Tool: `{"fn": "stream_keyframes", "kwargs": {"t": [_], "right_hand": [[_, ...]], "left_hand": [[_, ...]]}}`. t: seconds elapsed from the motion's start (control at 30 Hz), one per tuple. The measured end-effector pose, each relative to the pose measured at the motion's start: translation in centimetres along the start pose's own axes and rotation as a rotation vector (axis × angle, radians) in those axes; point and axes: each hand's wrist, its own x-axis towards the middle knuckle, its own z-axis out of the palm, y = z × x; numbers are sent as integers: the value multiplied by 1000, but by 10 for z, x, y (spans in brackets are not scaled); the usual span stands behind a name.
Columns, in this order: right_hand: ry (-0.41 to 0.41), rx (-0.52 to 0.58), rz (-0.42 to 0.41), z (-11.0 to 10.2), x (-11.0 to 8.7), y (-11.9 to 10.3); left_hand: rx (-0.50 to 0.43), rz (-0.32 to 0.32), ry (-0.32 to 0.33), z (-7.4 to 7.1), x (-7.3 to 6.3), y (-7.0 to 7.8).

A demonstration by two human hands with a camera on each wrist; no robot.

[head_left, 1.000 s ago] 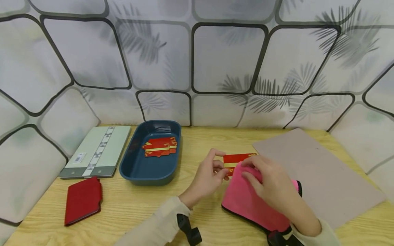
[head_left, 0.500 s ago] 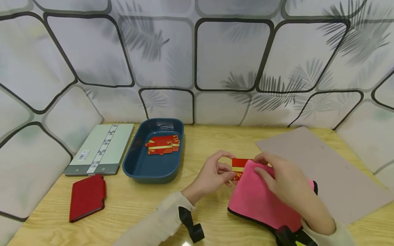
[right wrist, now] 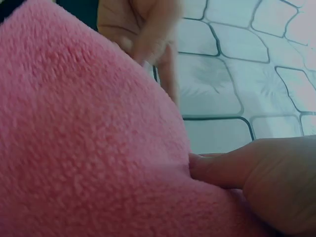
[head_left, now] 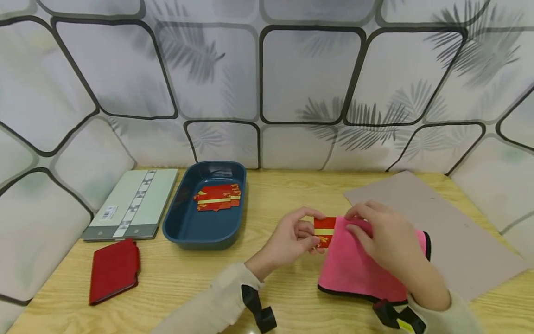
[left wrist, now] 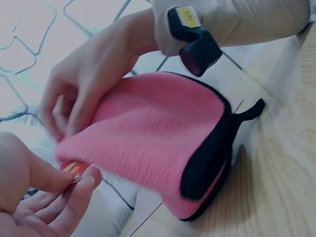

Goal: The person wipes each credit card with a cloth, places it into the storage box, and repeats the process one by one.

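My left hand (head_left: 292, 236) pinches a red card with a gold stripe (head_left: 324, 227) by its left end, above the table. In the left wrist view only a small piece of the card (left wrist: 74, 168) shows between thumb and fingers. A fluffy pink cloth (head_left: 359, 264) with black edging covers the card's right part. My right hand (head_left: 388, 236) grips the top of this cloth, thumb in front, right where it covers the card. The cloth hangs from that hand, its lower edge close to the tabletop; it fills much of the right wrist view (right wrist: 89, 118).
A blue tray (head_left: 200, 236) holding several red cards (head_left: 214, 199) stands left of my hands. Further left lie a pale green folder-like item (head_left: 133, 195) and a dark red booklet (head_left: 113, 273). A flat grey-brown board (head_left: 454, 232) lies at the right. A patterned curtain (head_left: 308, 74) surrounds the table.
The pink cloth now covers more of the card's right side than a second ago. Both hands have shifted slightly right, each keeping its hold.
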Motion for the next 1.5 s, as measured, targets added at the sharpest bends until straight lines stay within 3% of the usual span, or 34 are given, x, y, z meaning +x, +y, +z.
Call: {"fn": "stream_keyframes", "kwargs": {"t": [0.13, 0.27, 0.47, 0.67, 1.13, 1.3, 1.5], "right_hand": [[69, -2, -78, 8, -1, -6], [85, 21, -104, 14, -1, -15], [113, 32, -117, 20, -4, -27], [136, 91, -120, 17, -3, -23], [109, 34, -127, 2, 0, 2], [128, 1, -134, 0, 0, 1], [164, -21, -197, 7, -1, -7]], "left_hand": [[52, 30, 2, 4, 0, -2], [106, 46, -2, 3, -2, -3], [186, 73, -81, -2, 0, -1], [214, 98, -135, -10, 2, 5], [184, 99, -167, -24, 0, 12], [138, 78, -177, -28, 1, 17], [103, 47, -200, -25, -1, 16]]}}
